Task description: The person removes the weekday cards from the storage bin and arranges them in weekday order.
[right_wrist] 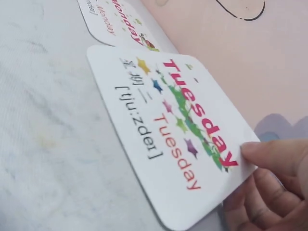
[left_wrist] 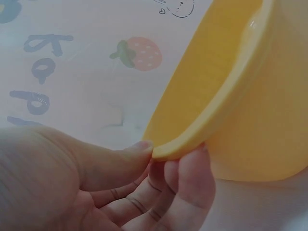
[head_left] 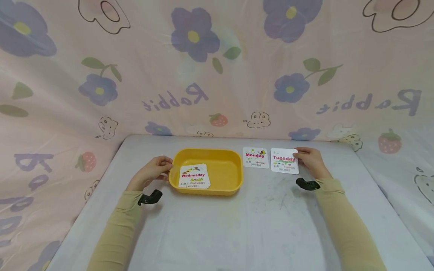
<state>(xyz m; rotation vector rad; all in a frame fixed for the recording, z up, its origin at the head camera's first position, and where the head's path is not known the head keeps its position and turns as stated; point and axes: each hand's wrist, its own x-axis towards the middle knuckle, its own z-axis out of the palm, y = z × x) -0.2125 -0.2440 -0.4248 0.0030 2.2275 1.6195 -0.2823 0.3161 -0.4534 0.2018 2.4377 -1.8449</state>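
A yellow tray (head_left: 223, 171) stands on the table, and a white Wednesday card (head_left: 194, 176) lies in its left part. My left hand (head_left: 154, 171) pinches the tray's left rim, thumb on top and fingers beneath, as the left wrist view shows with the rim (left_wrist: 192, 137). To the right of the tray, my right hand (head_left: 310, 160) pinches the right edge of the Tuesday card (head_left: 284, 167) between thumb and fingers. Just left of that card lies the Monday card (head_left: 255, 162). In the right wrist view the Tuesday card (right_wrist: 159, 120) faces up, its corner close to the Monday card (right_wrist: 115, 24).
The table (head_left: 217, 229) has a pale cover with faint dark smudges right of the tray. Behind it hangs a pink curtain (head_left: 223, 82) with flowers, rabbits and strawberries. A black wrist mount (head_left: 150, 197) sits by the left sleeve, another black mount (head_left: 307, 184) by the right.
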